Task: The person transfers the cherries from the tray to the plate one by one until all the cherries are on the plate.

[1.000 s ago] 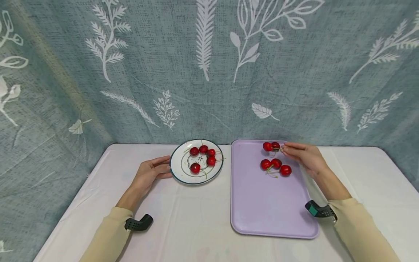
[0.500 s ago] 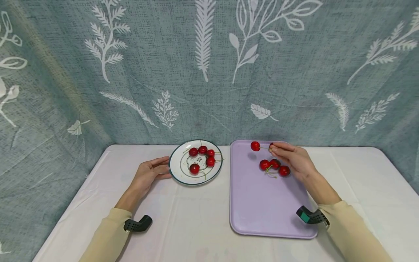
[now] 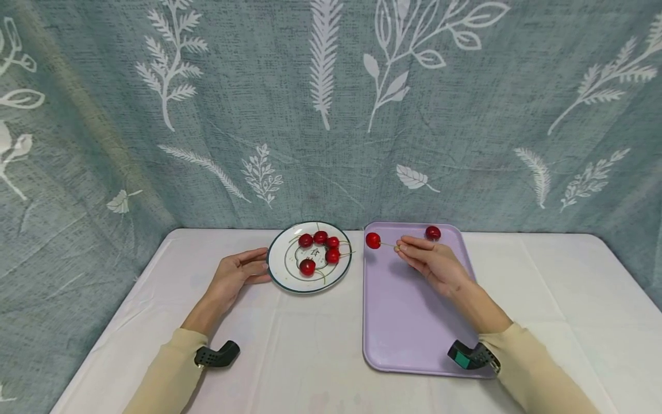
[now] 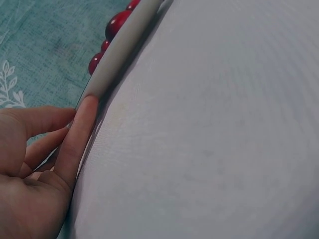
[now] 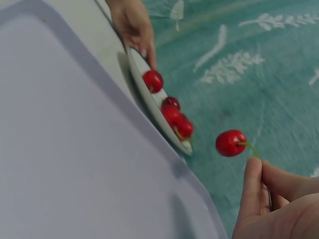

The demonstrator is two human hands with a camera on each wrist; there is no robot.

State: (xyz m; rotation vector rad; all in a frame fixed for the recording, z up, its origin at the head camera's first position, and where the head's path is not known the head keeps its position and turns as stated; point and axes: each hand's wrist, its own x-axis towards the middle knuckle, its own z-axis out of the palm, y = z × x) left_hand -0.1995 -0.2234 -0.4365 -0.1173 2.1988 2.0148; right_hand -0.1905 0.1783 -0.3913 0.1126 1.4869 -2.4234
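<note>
My right hand [image 3: 434,265] pinches the green stem of a red cherry [image 3: 373,240] between thumb and fingers. The cherry hangs above the far left corner of the lilac tray [image 3: 414,322]; the right wrist view shows the same cherry [image 5: 231,143] beyond the fingertips. A darker cherry [image 3: 433,233] lies on the tray behind this hand, which hides the tray's other cherries. Extended fingers of my left hand [image 3: 235,276] touch the left rim of a white, blue-edged plate [image 3: 284,273]. On that plate lie several stemmed cherries [image 3: 307,267]. Left wrist: a finger presses the plate's outer wall [image 4: 117,57].
A white cloth [image 3: 305,356] covers the table. Behind it hangs a blue-green curtain [image 3: 289,115] with white leaf patterns, close to the plate and the tray's far edge. A narrow strip of cloth separates plate and tray. Both wrists carry black camera mounts [image 3: 217,353].
My right hand has moved left across the tray with the pinched cherry, away from the darker cherry that stays at the back. My left hand and the plate keep their places.
</note>
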